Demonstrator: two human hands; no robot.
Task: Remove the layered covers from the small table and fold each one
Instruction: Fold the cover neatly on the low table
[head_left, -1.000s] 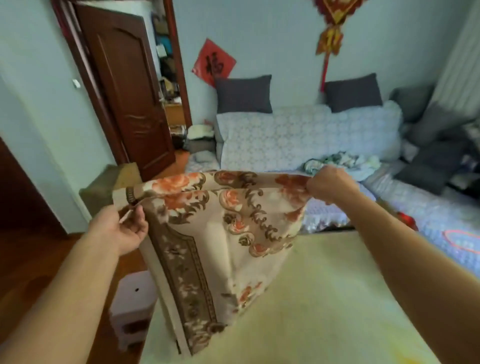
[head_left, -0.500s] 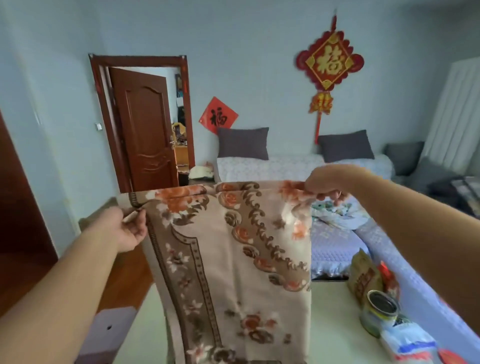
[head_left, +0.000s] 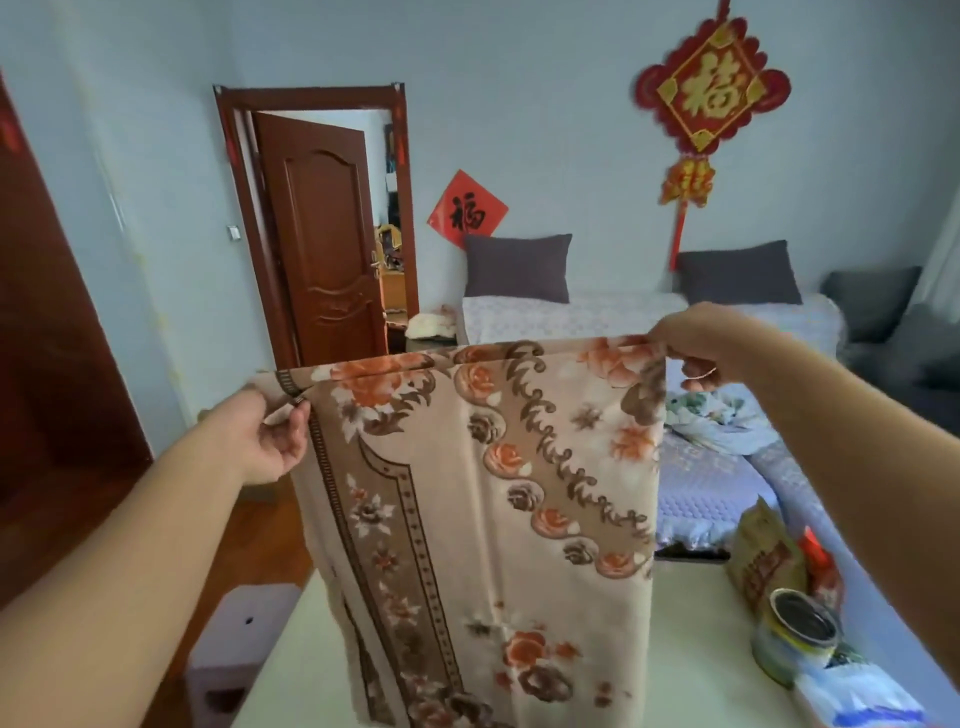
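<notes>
A beige plush cover printed with orange and brown flowers (head_left: 483, 493) is off the pale cream counter (head_left: 691, 639) and hangs in the air above it, held taut along its top edge. The left hand (head_left: 260, 436) pinches the top left corner between thumb and curled fingers (head_left: 298, 423); the right hand (head_left: 691, 343) grips the top right corner, its fingers curled round the edge. The top edge appears doubled, so this cover seems lifted clear and part-way folded, though how many folds it has I cannot tell. The counter below shows a smooth pale surface; whether that is a further cover or the bare top is unclear. A dark-lidded tin can (head_left: 797, 642) and a brown paper bag (head_left: 763, 561) stand at its right edge. Judging by this, at least the rest of this fold is left.
</notes>
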